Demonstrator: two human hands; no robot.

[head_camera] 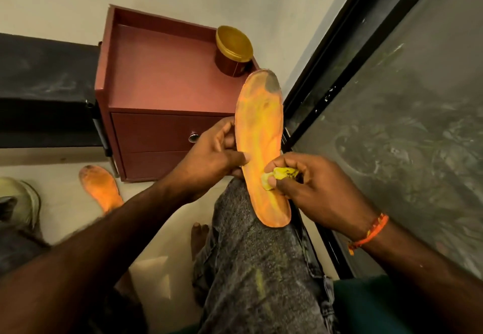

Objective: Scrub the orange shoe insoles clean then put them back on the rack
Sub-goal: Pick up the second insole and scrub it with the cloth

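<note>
On the raised knee point(251, 242), at centre frame, the orange insole point(261, 148) lies propped so its heel is braced for scrubbing. The left hand point(209, 161) pinches its nine o'clock edge, thumb on top, steadying it. The right hand point(311, 190), fingers curled around a yellow cloth point(277, 177), presses it against the insole's lower half. The toe, toward twelve o'clock, looks still grimy. A second insole point(100, 187) waits on the floor point(162, 229) at eight o'clock.
</note>
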